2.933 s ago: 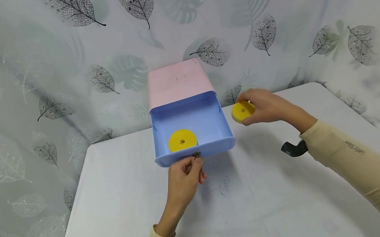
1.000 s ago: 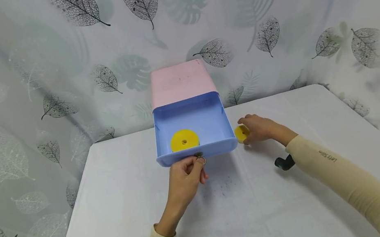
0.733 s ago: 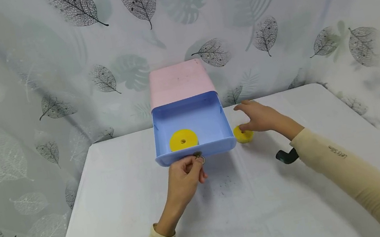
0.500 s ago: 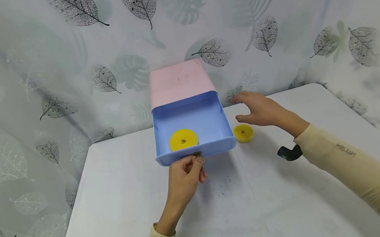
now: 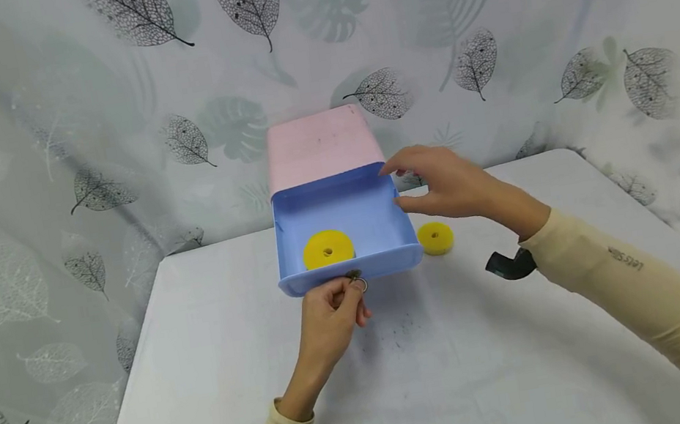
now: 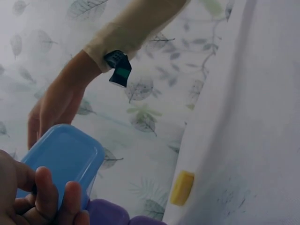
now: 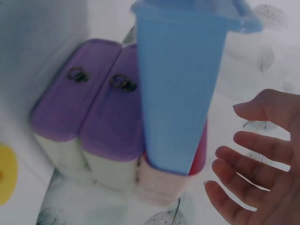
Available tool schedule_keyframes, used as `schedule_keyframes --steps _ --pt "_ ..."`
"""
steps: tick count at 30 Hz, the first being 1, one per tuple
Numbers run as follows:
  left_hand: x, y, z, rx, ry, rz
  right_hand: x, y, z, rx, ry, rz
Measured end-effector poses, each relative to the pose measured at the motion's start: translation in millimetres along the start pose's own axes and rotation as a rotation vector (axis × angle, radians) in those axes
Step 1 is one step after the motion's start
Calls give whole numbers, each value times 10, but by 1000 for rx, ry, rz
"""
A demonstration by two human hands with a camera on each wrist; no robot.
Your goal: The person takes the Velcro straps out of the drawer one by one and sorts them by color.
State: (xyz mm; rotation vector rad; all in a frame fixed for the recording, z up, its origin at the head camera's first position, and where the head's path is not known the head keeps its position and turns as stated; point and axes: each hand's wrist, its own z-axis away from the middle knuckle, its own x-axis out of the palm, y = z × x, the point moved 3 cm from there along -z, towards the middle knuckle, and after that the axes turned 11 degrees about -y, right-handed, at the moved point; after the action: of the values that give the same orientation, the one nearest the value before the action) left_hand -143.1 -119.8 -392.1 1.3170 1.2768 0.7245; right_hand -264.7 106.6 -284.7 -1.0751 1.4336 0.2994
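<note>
A blue drawer (image 5: 388, 261) is pulled out of its pink case (image 5: 323, 144). At the drawer's front, my left hand (image 5: 327, 329) pinches the small ring pull (image 5: 361, 285) between thumb and fingers. One thick yellow disc with a centre hole (image 5: 328, 249) lies inside, against the front wall. A smaller yellow disc (image 5: 435, 238) sits on the table just right of the drawer. My right hand (image 5: 452, 183) hovers by the drawer's right rim, fingers spread and holding nothing; the right wrist view shows its fingers (image 7: 255, 171) apart from the drawer's side.
In the right wrist view, two purple-fronted drawers (image 7: 115, 108) with ring pulls are stacked under the blue one. A white cloth (image 5: 220, 379) covers the table. Leaf-printed sheeting (image 5: 299, 40) rises behind the case and along both sides.
My right hand has set the smaller yellow disc on the table and let go of it. It then rose and moved left to the drawer's rim. My left hand keeps its place.
</note>
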Motion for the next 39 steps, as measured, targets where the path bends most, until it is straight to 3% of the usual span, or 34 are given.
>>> schedule_keyframes --steps 5,13,39 --pt "-13 8 -4 1 4 3 36 -221 -175 -62 -120 -2" --pt "-19 4 -11 3 -7 12 167 -389 -382 -73 -263 55" --pt "-63 37 -6 16 -25 12 505 -514 -701 -53 -531 63"
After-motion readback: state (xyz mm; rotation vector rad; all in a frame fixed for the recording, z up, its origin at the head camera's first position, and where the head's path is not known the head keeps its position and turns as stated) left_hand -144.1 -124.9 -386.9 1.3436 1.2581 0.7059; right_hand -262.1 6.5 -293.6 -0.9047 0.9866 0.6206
